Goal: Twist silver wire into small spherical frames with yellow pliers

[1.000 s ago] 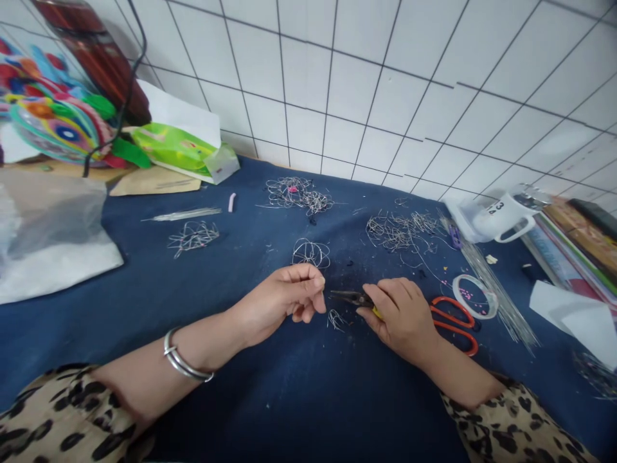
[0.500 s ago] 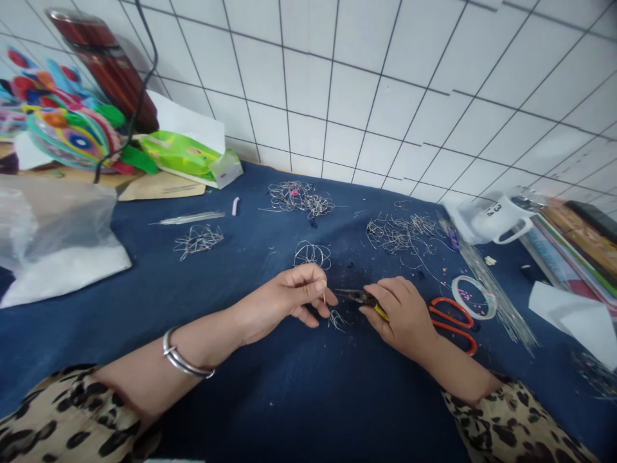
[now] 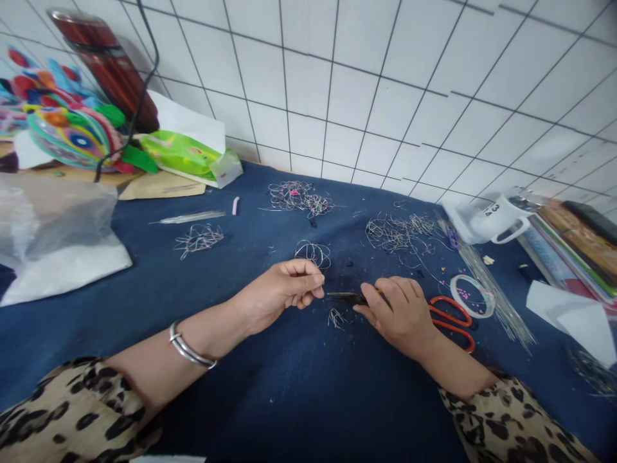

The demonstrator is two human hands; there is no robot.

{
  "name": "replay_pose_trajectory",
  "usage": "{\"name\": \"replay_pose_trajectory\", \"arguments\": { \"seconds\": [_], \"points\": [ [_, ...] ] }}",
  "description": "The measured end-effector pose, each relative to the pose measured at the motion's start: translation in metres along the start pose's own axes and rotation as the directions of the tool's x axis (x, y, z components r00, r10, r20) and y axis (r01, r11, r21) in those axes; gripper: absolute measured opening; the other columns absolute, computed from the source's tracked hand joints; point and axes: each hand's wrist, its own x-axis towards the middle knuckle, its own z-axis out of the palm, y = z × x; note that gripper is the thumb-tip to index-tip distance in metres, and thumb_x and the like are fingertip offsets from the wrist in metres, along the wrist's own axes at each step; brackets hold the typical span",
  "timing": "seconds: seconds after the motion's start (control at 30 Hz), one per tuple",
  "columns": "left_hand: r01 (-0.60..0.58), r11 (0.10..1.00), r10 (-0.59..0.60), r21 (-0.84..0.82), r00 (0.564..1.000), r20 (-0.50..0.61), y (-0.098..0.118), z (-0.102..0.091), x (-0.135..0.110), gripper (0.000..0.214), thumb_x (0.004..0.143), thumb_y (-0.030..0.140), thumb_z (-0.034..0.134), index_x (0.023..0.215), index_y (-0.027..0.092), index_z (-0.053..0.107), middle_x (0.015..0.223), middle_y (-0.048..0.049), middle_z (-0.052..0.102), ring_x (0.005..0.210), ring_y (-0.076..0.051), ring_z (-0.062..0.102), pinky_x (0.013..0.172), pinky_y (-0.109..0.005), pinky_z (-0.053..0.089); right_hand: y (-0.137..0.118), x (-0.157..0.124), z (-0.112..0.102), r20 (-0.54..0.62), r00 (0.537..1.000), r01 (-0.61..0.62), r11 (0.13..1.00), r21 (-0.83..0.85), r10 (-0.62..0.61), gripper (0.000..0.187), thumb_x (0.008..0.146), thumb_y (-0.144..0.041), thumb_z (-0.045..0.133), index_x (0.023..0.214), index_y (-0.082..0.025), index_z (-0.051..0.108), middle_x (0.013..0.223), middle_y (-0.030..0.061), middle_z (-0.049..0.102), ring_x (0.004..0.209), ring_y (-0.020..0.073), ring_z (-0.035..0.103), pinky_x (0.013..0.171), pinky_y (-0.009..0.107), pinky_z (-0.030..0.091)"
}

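Observation:
My left hand is closed in a pinch on a thin piece of wire, its fingertips at the tip of the pliers. My right hand grips small dark pliers with a yellow handle, jaws pointing left toward the left fingertips. A small heap of bent wire bits lies on the blue cloth just below the pliers. A looped wire piece lies just beyond my left hand.
Wire piles are scattered on the cloth. Orange scissors, a tape ring and straight wires lie right of my hand. A white mug, books, a plastic bag and colourful packages ring the edges.
The pliers' tip has moved left to meet my left fingertips, and my left hand has drawn its fingers into a tighter pinch. The view shifted slightly.

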Motion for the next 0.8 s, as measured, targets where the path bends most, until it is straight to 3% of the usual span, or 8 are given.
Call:
{"name": "replay_pose_trajectory", "arguments": {
  "seconds": [0.8],
  "points": [
    [0.076,0.995,-0.080,0.065,0.994,0.070,0.0014,0.0014,-0.0020,0.017,0.072,0.028,0.067,0.070,0.013,0.060,0.064,-0.0015,0.064,0.048,-0.006,0.051,0.044,-0.017,0.035,-0.0021,0.0025,-0.0024,-0.022,0.998,0.058,0.998,-0.006,-0.058,0.027,0.083,-0.030,0.054,0.108,-0.018,0.055,0.092,0.0075,0.057,0.087,0.0206,0.049,0.075,0.036,0.035]
  ]
}}
